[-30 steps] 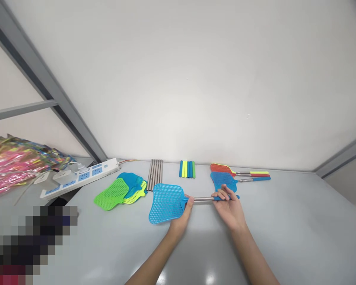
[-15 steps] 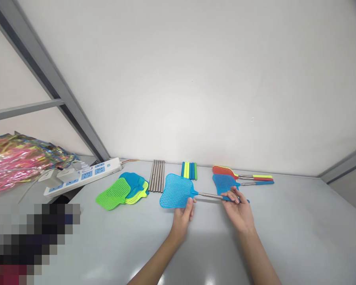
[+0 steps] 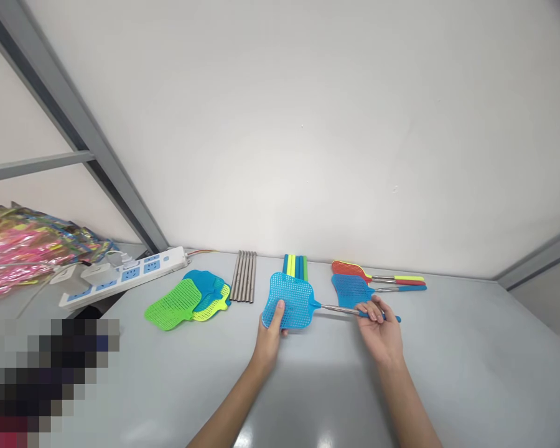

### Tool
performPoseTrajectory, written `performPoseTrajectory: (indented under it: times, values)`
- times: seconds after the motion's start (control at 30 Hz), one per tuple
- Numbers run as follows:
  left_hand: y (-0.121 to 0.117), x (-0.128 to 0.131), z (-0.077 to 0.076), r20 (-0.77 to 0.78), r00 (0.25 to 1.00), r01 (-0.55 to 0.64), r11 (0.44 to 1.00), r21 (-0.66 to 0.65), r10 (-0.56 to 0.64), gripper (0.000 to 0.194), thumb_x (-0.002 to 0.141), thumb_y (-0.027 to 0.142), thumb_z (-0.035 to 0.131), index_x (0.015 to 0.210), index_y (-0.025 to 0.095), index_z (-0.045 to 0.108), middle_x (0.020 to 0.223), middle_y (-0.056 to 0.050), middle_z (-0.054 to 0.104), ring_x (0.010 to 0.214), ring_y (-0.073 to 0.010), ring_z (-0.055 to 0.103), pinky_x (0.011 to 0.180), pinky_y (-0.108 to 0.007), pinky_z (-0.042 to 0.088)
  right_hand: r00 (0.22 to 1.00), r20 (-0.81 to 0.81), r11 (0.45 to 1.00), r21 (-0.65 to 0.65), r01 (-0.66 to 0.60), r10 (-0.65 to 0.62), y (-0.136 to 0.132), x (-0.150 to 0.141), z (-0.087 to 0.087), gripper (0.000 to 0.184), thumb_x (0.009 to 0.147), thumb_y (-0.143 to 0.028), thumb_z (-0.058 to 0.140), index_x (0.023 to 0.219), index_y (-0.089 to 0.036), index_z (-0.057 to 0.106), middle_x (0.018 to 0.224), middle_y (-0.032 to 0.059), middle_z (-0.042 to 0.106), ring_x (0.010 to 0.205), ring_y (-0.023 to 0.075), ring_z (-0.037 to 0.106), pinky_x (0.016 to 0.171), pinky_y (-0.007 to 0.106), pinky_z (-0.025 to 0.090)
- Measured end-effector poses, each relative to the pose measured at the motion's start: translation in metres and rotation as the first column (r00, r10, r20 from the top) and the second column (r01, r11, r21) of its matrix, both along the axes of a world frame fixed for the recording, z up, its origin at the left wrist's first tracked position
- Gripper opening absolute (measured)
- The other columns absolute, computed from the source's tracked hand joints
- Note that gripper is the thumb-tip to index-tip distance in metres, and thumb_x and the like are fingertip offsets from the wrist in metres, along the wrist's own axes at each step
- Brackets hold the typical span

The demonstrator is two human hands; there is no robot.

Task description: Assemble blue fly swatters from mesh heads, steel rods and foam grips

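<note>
Between my hands is a blue fly swatter (image 3: 295, 295) with a mesh head, a metal rod and a blue grip. My left hand (image 3: 269, 336) pinches the lower left edge of its head, thumb on top. My right hand (image 3: 380, 326) has its fingers closed round the blue grip at the other end. Behind the head lie several coloured grip sleeves (image 3: 305, 266), partly hidden by it. Beyond my right hand rest a blue swatter (image 3: 350, 289) and a red swatter (image 3: 348, 270), with a yellow one mostly covered under them.
Loose swatter heads, a green one (image 3: 170, 306) on top, overlap at left on the grey table (image 3: 168, 373). Beside them lie several metal rods (image 3: 244, 277). A power strip (image 3: 135, 277) with plugs and plastic-wrapped goods (image 3: 28, 249) sit farther left. A wall stands behind.
The blue swatter has moved to the right in my hands. My left hand has gone from the neck of its head to the lower left edge; the right keeps its hold on the grip.
</note>
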State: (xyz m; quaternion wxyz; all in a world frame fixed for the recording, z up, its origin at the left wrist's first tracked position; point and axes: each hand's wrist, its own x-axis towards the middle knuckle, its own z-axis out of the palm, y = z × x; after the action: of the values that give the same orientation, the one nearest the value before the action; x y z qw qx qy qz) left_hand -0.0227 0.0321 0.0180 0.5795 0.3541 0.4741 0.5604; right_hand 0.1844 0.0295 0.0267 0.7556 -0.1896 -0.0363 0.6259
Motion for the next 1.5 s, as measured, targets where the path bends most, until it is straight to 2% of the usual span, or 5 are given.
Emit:
performPoseTrajectory:
  times: [0.4, 0.6, 0.87, 1.23, 1.5]
  values:
    - [-0.001, 0.001, 0.000, -0.094, 0.996, -0.003, 1.000, 0.019, 0.004, 0.031, 0.071, 0.046, 0.048, 0.059, 0.018, 0.040, 0.048, 0.006, 0.042, 0.041, -0.0079, 0.039, 0.041, -0.020, 0.032, 0.998, 0.064, 0.999, 0.033, 0.020, -0.022, 0.000, -0.008, -0.002, 0.011, 0.076, -0.015, 0.045, 0.066, -0.018, 0.044, 0.045, -0.0090, 0.023, 0.041, 0.0053, 0.033, 0.052, 0.022, 0.038]
    - [-0.006, 0.011, -0.002, -0.153, 0.987, 0.043, 0.999, -0.013, -0.044, 0.037, 0.071, 0.050, 0.046, 0.056, 0.018, 0.040, 0.044, 0.006, 0.041, 0.040, -0.0079, 0.039, 0.041, -0.020, 0.032, 0.992, 0.059, 0.994, -0.031, -0.106, 0.108, -0.002, -0.026, 0.003, 0.003, 0.075, -0.020, 0.048, 0.073, -0.019, 0.050, 0.054, -0.0056, 0.042, 0.055, 0.0077, 0.046, 0.062, 0.024, 0.042]
    - [-0.016, 0.021, 0.002, -0.181, 0.979, 0.088, 0.996, -0.018, -0.090, 0.039, 0.066, 0.053, 0.050, 0.053, 0.016, 0.045, 0.042, 0.005, 0.041, 0.039, -0.0080, 0.037, 0.039, -0.020, 0.030, 0.761, 0.474, 0.894, -0.173, -0.413, 0.443, -0.013, -0.064, 0.001, 0.021, 0.069, -0.037, 0.057, 0.070, -0.016, 0.054, 0.058, -0.0011, 0.052, 0.048, 0.0094, 0.044, 0.045, 0.022, 0.033]
    - [-0.010, 0.012, -0.001, -0.260, 0.945, 0.241, 0.962, 0.131, -0.201, 0.028, 0.075, 0.042, 0.045, 0.071, 0.015, 0.054, 0.046, 0.007, 0.034, 0.042, -0.0068, 0.030, 0.041, -0.018, 0.023, 0.619, 0.763, 0.937, -0.328, 0.125, 0.185, 0.010, 0.001, -0.019, 0.040, 0.059, -0.048, 0.061, 0.046, -0.017, 0.038, 0.039, -0.0059, 0.036, 0.037, 0.0061, 0.034, 0.035, 0.019, 0.027]
    - [-0.007, 0.011, -0.005, -0.343, 0.913, 0.278, 0.952, 0.125, -0.222, 0.027, 0.076, 0.041, 0.042, 0.071, 0.016, 0.054, 0.047, 0.006, 0.034, 0.043, -0.0076, 0.030, 0.043, -0.019, 0.024, 0.549, 0.816, 0.911, -0.348, 0.220, 0.180, 0.017, 0.044, -0.030, 0.042, 0.057, -0.051, 0.062, 0.047, -0.017, 0.037, 0.037, -0.0061, 0.037, 0.032, 0.0044, 0.031, 0.030, 0.018, 0.026]
